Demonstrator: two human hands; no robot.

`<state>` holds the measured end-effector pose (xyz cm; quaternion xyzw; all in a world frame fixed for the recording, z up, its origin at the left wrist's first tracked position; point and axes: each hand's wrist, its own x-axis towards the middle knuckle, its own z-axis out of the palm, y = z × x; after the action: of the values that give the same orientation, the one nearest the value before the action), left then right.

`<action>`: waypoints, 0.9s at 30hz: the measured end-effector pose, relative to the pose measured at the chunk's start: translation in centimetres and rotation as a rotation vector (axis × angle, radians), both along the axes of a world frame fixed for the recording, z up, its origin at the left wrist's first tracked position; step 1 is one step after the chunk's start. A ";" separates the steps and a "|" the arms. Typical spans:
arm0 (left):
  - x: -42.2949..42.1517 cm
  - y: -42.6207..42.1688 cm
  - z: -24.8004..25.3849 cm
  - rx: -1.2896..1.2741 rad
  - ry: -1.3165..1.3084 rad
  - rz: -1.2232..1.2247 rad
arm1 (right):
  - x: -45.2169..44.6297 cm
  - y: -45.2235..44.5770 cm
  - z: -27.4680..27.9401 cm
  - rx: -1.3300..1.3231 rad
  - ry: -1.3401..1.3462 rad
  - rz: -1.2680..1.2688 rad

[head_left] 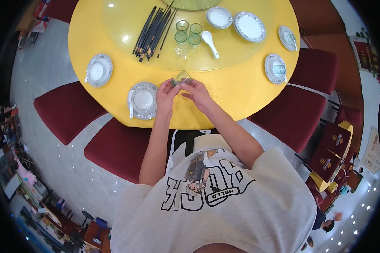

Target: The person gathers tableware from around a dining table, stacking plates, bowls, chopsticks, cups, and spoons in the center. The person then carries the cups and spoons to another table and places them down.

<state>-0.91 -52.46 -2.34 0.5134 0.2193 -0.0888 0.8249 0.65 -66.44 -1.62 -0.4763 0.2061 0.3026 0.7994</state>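
Note:
Over the yellow tablecloth near the table's front edge, my left hand (167, 91) and my right hand (197, 91) meet at their fingertips. Between them they pinch a small see-through greenish piece (183, 76) with a pointed top corner; fingers cover part of it, and its kind is unclear. Just left of my left hand, a patterned plate (149, 113) carries a small bowl (142, 99) and a white spoon (131, 105). Beyond my hands, several green-tinted glasses (194, 39) and another white spoon (210, 44) rest on the glass turntable (232, 55).
Many black chopsticks (154, 33), stacked bowls (219, 17) and stacked plates (249, 27) lie on the turntable. Place settings line the rim, at left (109, 72) and right (271, 63). Dark red chairs (69, 109) surround the yellow table (223, 105).

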 end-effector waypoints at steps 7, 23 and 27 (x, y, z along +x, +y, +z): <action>4.4 -4.8 0.3 0.101 0.121 -0.250 | 5.5 -5.3 -2.3 -0.355 -0.437 -0.021; -2.3 -3.8 -0.7 0.136 0.366 -0.409 | 9.1 -4.2 -5.6 -1.148 -0.828 -0.098; -3.9 -3.0 -1.1 0.133 0.398 -0.397 | 9.4 -4.4 -6.3 -1.257 -0.865 -0.076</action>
<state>-4.83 -55.45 -3.42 0.5718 0.2775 -0.3328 0.6966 10.02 -70.83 -7.88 -0.9104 0.0245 -0.1127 0.3972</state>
